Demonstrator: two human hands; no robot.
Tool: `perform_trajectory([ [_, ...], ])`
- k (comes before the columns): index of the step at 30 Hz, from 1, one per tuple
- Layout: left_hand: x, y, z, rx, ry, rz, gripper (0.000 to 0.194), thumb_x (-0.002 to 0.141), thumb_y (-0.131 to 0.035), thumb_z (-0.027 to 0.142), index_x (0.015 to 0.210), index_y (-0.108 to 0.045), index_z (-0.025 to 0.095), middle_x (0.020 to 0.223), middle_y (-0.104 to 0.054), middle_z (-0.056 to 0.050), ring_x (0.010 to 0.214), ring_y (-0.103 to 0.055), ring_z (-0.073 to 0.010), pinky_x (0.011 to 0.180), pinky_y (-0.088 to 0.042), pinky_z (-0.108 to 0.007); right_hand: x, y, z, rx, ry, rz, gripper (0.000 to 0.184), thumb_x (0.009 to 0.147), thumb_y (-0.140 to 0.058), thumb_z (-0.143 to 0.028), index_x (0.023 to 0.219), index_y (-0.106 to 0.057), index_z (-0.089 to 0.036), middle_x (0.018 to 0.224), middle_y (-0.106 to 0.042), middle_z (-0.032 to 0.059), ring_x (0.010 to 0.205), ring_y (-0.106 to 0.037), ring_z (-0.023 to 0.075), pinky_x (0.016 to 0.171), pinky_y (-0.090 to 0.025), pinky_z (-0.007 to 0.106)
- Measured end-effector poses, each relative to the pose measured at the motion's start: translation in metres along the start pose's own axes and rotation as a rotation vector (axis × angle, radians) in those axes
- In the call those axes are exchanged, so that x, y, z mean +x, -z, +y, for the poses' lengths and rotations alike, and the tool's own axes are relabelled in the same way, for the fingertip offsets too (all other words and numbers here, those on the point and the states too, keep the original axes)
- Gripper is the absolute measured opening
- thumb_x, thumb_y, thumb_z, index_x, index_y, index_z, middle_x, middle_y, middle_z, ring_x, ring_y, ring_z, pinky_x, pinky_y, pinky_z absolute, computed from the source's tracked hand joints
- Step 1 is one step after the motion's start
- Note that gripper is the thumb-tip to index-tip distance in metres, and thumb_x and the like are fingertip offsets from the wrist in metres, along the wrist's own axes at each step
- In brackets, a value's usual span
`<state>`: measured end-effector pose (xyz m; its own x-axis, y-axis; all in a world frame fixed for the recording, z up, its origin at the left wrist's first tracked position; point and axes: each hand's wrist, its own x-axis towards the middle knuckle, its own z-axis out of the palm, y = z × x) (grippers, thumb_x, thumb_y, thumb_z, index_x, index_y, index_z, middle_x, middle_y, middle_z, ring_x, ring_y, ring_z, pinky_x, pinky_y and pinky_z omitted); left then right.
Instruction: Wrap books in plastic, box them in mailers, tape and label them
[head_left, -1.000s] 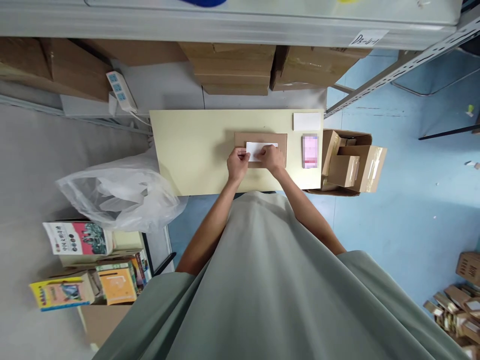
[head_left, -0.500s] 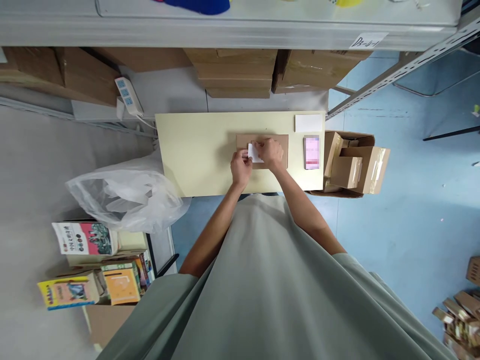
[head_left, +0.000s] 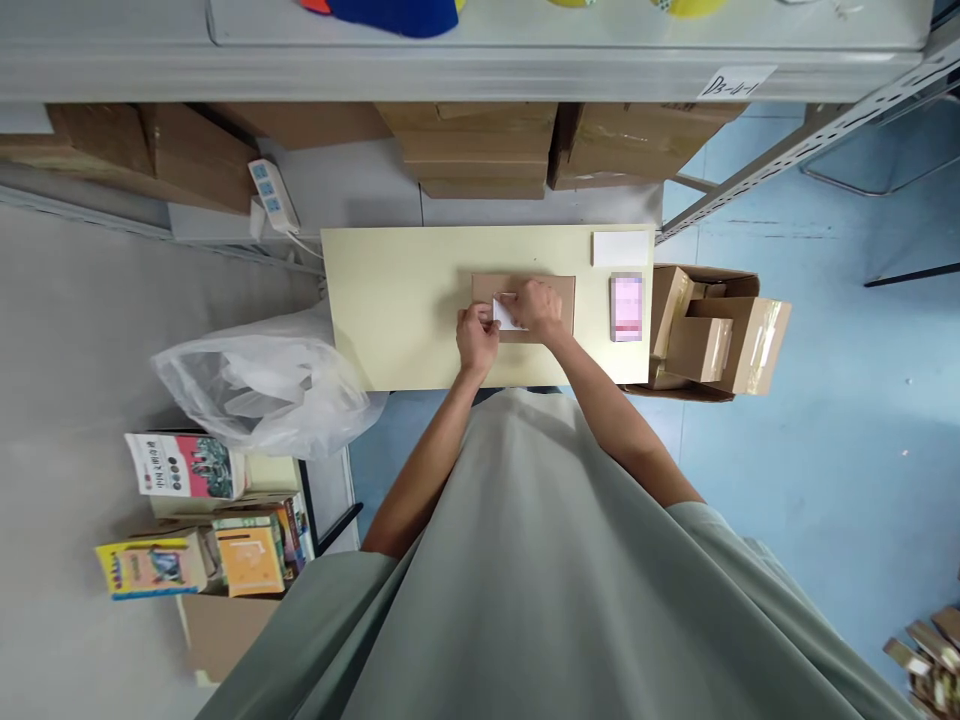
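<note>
A flat brown cardboard box (head_left: 566, 308) lies on the cream table in front of me. On top of it rests a small white paper label (head_left: 507, 316), partly covered by my fingers. My left hand (head_left: 477, 338) is closed at the label's left edge, thumb and fingers together at the box's left side. Over the upper right of the label, my right hand (head_left: 536, 305) is curled with its fingertips pressed on the paper. To the right of the box lie a pink printed pack (head_left: 626, 308) and a white stack of paper (head_left: 621, 248).
A carton with smaller boxes (head_left: 739, 345) stands off the right end of the table (head_left: 397, 310). On the left are a white plastic bag (head_left: 270, 390), books (head_left: 247, 560) and a power strip (head_left: 274, 195). A metal shelf (head_left: 480, 75) crosses above, with cardboard boxes behind.
The view has shifted slightly. My right hand has moved a little left across the label, while my left hand stays at its left edge.
</note>
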<state>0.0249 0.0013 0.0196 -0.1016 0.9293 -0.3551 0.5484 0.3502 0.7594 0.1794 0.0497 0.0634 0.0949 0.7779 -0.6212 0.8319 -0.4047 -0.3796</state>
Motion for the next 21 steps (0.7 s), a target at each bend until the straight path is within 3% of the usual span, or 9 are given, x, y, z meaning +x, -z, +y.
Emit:
perform_trajectory([
  [4,0.002,0.008,-0.01,0.007,0.056,0.009,0.036,0.084,-0.085,0.008,0.116,-0.075,0.021,0.112,-0.063,-0.005,0.078,-0.064,-0.0142,0.096,-0.057,-0.037,0.011,0.003,-0.005,0.06,-0.012,-0.073,0.061,0.107,-0.063,-0.071,0.093,-0.082,-0.014,0.082,-0.08,0.0173,0.104,-0.08,0.0375,0.102,-0.062,0.051],
  [9,0.009,0.014,-0.02,-0.038,0.14,-0.001,0.041,0.072,-0.091,0.013,0.11,-0.077,0.021,0.097,-0.062,0.0,0.09,-0.066,-0.0187,0.095,-0.055,-0.035,-0.005,-0.004,0.001,-0.004,0.076,-0.125,0.054,0.105,-0.069,-0.067,0.098,-0.082,-0.015,0.085,-0.082,0.0163,0.106,-0.08,0.0376,0.103,-0.062,0.051],
  [13,0.011,0.014,-0.02,-0.053,0.173,0.011,0.041,0.069,-0.089,0.015,0.108,-0.078,0.02,0.092,-0.06,0.001,0.086,-0.065,-0.0181,0.09,-0.055,-0.034,-0.013,-0.004,0.005,0.0,0.096,-0.211,0.043,0.105,-0.074,-0.058,0.1,-0.082,-0.016,0.084,-0.083,0.0136,0.105,-0.081,0.0335,0.102,-0.062,0.045],
  [17,0.01,0.018,-0.014,-0.028,0.178,0.01,0.042,0.068,-0.088,0.017,0.109,-0.078,0.02,0.096,-0.062,0.0,0.084,-0.065,-0.0172,0.091,-0.055,-0.034,0.008,0.006,-0.005,0.101,0.092,-0.29,0.036,0.109,-0.067,-0.042,0.094,-0.084,-0.015,0.079,-0.083,0.011,0.093,-0.081,0.0283,0.098,-0.063,0.041],
  [21,0.01,0.023,-0.004,0.007,0.214,-0.011,0.043,0.066,-0.09,0.019,0.107,-0.078,0.021,0.092,-0.064,0.001,0.088,-0.067,-0.0204,0.09,-0.055,-0.035,0.028,0.007,-0.019,0.115,0.107,-0.225,0.031,0.11,-0.062,-0.03,0.1,-0.086,-0.014,0.084,-0.085,0.0129,0.099,-0.082,0.0314,0.098,-0.064,0.043],
])
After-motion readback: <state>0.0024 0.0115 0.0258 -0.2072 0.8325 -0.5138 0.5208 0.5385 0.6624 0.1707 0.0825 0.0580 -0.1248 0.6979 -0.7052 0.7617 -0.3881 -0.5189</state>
